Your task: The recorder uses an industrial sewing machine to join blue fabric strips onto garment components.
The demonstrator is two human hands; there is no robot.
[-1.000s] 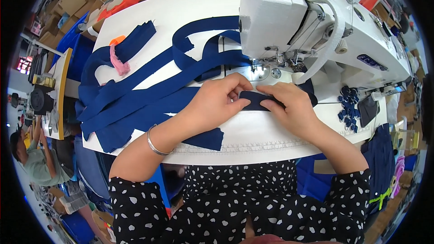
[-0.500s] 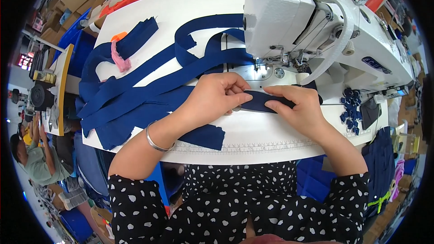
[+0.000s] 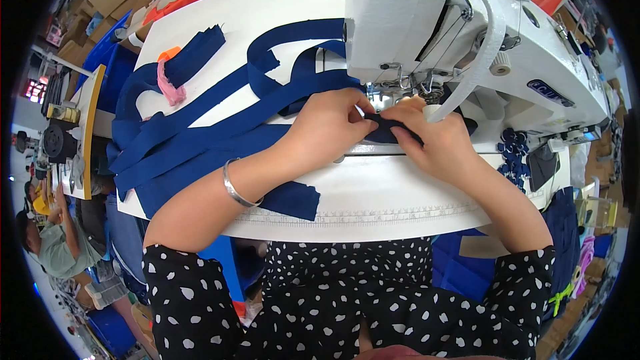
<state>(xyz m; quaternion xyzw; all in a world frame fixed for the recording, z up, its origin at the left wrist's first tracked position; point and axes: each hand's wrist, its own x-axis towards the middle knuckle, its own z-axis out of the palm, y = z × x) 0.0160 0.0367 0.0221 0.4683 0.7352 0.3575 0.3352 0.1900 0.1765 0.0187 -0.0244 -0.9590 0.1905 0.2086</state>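
Note:
Between my hands a dark navy fabric piece [image 3: 385,132] lies just in front of the sewing machine's needle area. My left hand [image 3: 331,124] pinches its left end between thumb and fingertips. With thumb below and fingers above, my right hand [image 3: 437,140] grips the same piece farther right. The white sewing machine [image 3: 400,33] stands right behind both hands, its presser foot [image 3: 381,95] close to my fingertips. Long navy fabric strips [image 3: 220,132] spread over the table to the left, one running up to the needle area.
The white table [image 3: 373,190] has a ruler scale along its front edge. Small navy pieces [image 3: 513,153] are heaped at the right by a dark flat piece [image 3: 543,167]. A pink scrap [image 3: 171,87] lies at left. Blue bins [image 3: 120,70] and people sit beyond the table.
Both hands have moved up toward the needle area with the navy piece, now bunched between them. My right fingers have come nearer the presser foot. The view has shifted slightly.

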